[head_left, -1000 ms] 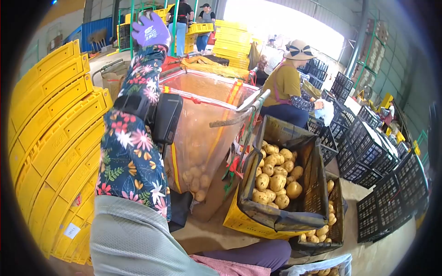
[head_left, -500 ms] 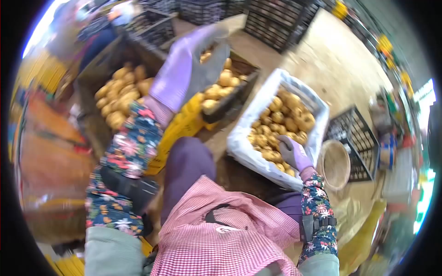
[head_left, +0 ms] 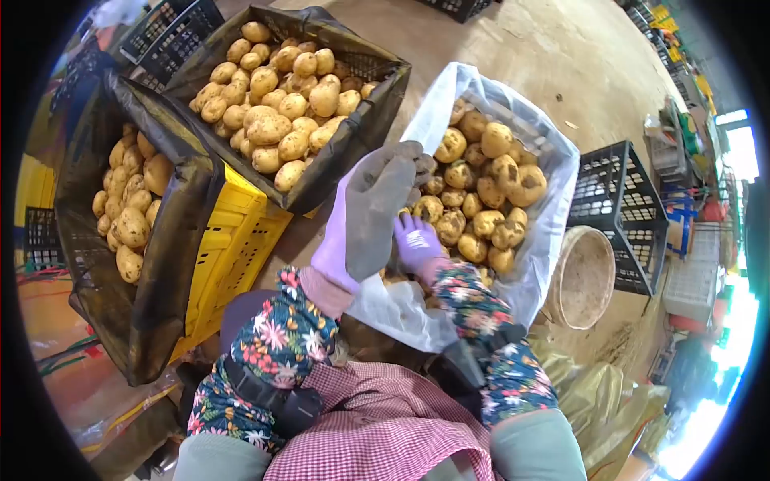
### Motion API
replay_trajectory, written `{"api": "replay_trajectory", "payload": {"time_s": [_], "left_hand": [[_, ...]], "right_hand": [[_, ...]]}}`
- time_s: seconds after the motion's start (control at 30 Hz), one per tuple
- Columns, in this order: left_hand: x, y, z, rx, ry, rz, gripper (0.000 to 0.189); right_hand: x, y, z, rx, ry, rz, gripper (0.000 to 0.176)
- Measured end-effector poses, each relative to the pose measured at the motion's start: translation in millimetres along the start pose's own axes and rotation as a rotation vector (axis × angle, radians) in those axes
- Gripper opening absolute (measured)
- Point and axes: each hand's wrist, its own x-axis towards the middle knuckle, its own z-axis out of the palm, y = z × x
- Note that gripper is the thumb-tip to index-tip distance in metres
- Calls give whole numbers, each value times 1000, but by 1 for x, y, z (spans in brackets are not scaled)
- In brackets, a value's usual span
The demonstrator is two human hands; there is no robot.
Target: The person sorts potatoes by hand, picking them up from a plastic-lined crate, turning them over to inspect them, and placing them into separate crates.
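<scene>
My left hand point(head_left: 380, 204), in a lilac glove with a dirty grey palm, is over the left edge of the white-lined crate point(head_left: 553, 264). Its fingers stretch toward the potatoes point(head_left: 475, 188) in that crate, and nothing shows in its palm. Close beside it, my right hand point(head_left: 418, 242), in a matching glove, reaches down inside the crate's left side. The right fingertips are hidden among potatoes and behind the left hand, so I cannot tell whether they grip one. These potatoes carry dark soil patches.
On the left stand two dark-lined crates of cleaner potatoes point(head_left: 277, 128) point(head_left: 132, 212), the nearer with a yellow wall point(head_left: 228, 252). To the right are a round tub point(head_left: 585, 276) and a black plastic crate point(head_left: 618, 212). Crumpled yellowish sheeting point(head_left: 589, 393) lies at lower right.
My left hand has moved right, from over the dark-lined crate to the white-lined crate's edge. My right hand has shifted left within that crate. The view has turned, showing both dark-lined crates more fully.
</scene>
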Motion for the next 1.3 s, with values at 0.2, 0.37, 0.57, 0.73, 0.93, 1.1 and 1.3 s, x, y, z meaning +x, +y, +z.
{"api": "replay_trajectory", "payload": {"time_s": [0.2, 0.37, 0.57, 0.73, 0.93, 1.1, 1.3], "left_hand": [[3, -6, -5, -63, -2, -40, 48], [-8, 2, -7, -84, -52, -40, 49], [-17, -41, 17, -97, -209, -254, 44], [-31, -38, 46, -647, -552, -627, 51], [-27, -50, 27, -693, -532, -595, 48], [-24, -64, 18, -577, -492, -529, 49], [-26, -60, 17, -511, -414, -521, 52]], "right_hand": [[10, -4, -14, 43, -123, 20, 46], [-37, 21, -65, 1084, -27, 251, 92], [-123, -4, -161, 1171, 469, 184, 99], [-139, -19, -168, 707, 714, 146, 100], [-124, -22, -167, 523, 634, 84, 79], [-114, -33, -159, 591, 704, 105, 69], [-104, 5, -150, 1077, 712, 268, 51]]}}
